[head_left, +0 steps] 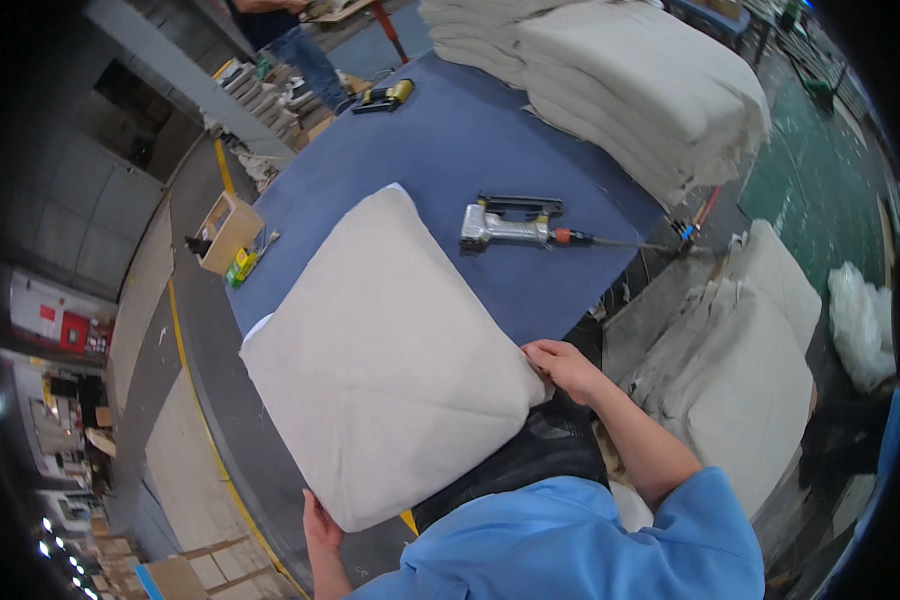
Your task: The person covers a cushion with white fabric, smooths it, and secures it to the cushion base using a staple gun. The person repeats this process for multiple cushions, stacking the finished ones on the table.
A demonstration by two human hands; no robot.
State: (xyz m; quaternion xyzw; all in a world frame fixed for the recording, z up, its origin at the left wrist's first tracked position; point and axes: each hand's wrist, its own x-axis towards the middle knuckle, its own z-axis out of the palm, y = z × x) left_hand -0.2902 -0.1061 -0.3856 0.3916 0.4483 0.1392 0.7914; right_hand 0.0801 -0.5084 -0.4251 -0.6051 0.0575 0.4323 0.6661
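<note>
A square cushion [390, 360] covered in off-white fabric lies partly on the blue-topped table [530, 145], its near part reaching over the edge toward my body. My right hand [562, 368] grips the cushion's right corner, fingers closed on the fabric. At the near left corner my left hand [320, 522] holds the cushion's edge from the side; most of its fingers are hidden behind it. To the right of the cushion's far corner, a silver pneumatic staple gun [505, 224] with a hose rests on the table.
A second, yellow and black staple gun [384, 96] lies at the table's far edge. Off-white fabric is piled [630, 80] at the far right. More padded pieces [740, 340] stack beside my right arm. A wooden box [229, 232] sits at the left edge. Another person [295, 50] stands beyond.
</note>
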